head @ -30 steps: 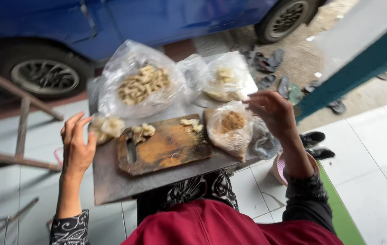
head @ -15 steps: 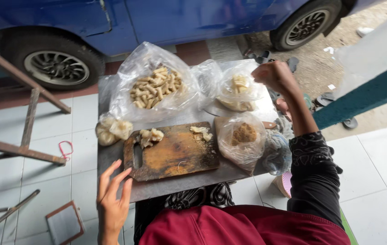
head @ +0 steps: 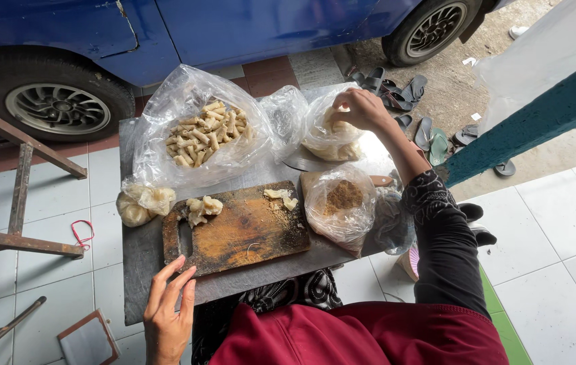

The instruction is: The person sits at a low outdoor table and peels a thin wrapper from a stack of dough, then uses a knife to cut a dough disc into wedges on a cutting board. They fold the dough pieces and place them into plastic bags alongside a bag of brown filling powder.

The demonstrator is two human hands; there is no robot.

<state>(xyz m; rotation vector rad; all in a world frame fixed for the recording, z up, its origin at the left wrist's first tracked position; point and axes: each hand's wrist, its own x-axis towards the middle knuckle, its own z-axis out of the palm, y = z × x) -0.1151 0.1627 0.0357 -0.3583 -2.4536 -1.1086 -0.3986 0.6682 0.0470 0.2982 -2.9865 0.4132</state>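
The right hand reaches into a bag of pale pieces, fingers bent inside (grasp not visible); the left hand rests released at the board on the table.

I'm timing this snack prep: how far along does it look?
Done: a big clear bag already holds many finished rolls. In hand: the right hand reaches into a smaller bag; the left hand rests at the wooden board. Left: pieces on the board and dough lumps beside it.

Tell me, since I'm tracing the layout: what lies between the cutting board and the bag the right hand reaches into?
In the head view, a plastic bag of brown crumbs lies between cutting board and far bag.
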